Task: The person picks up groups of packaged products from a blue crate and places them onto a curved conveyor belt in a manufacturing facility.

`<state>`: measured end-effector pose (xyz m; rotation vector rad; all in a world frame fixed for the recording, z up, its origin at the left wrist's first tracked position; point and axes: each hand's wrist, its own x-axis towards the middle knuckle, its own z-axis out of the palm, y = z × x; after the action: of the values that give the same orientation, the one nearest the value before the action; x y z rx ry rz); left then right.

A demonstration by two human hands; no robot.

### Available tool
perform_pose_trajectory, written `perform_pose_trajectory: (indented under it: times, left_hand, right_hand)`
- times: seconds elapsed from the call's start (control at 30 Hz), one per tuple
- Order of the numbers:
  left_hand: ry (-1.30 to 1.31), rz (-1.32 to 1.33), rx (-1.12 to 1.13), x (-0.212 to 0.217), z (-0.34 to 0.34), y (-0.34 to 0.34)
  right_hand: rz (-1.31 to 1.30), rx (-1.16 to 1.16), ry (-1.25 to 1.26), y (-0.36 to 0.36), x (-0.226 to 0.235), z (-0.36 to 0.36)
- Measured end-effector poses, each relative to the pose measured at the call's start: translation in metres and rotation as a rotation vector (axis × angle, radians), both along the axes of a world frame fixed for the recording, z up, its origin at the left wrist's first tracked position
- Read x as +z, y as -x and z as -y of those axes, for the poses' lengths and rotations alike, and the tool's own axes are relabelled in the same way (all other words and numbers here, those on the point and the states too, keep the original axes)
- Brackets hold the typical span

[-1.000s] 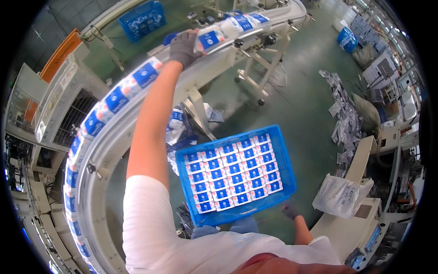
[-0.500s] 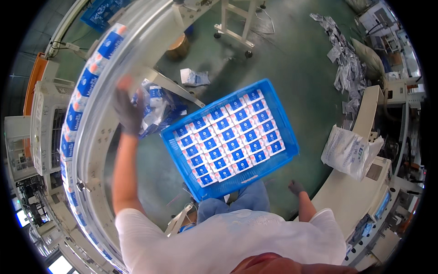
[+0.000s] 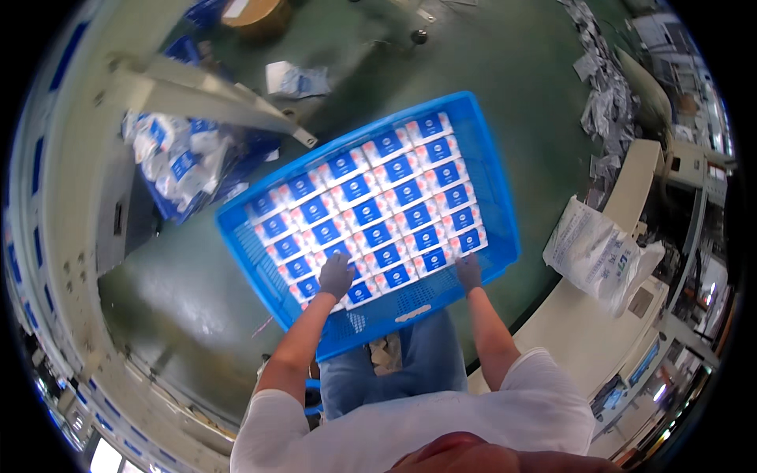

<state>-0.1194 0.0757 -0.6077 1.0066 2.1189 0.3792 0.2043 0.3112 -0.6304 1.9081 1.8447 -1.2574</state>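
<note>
In front of me is a blue plastic crate [image 3: 505,197], tilted and holding rows of small white, blue and pink packs [image 3: 367,211], probably tissues. A grey glove covers my left hand [image 3: 336,276], which rests on the front packs left of the middle. Its fingers look stretched out and it holds nothing that I can see. My right hand [image 3: 468,272], gloved alike, touches the pack at the front right corner, fingers pointing away from me. Between the hands, the front row of packs leaves a strip of the crate's floor showing.
A pale conveyor frame [image 3: 87,260] curves along the left. Beneath it stands a blue container [image 3: 175,211] heaped with packs and wrappers. A white and blue pack [image 3: 298,80] lies on the floor. At right are a white sack [image 3: 595,256] on a bench and crumpled silver film [image 3: 605,110].
My left hand has come down from the conveyor onto the packs. My right hand has moved from beside me to the crate's front right. The view has shifted, with the crate looking larger.
</note>
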Motion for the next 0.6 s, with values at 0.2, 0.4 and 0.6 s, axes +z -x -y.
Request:
perform_pose_trajectory:
  times: [0.2, 0.4, 0.6]
  left_hand:
    - [-0.628, -0.17, -0.054, -0.044, -0.25, 0.032]
    - [-0.304, -0.43, -0.36, -0.111, -0.385, 0.053]
    - [-0.139, -0.419, -0.339, -0.116, -0.404, 0.036]
  right_hand:
    - [-0.103, -0.679, -0.033, -0.016, -0.068, -0.013]
    - [-0.264, -0.943, -0.154, 0.007, -0.108, -0.014]
    - [-0.705, -1.178, 0.042, -0.012, -0.104, -0.026]
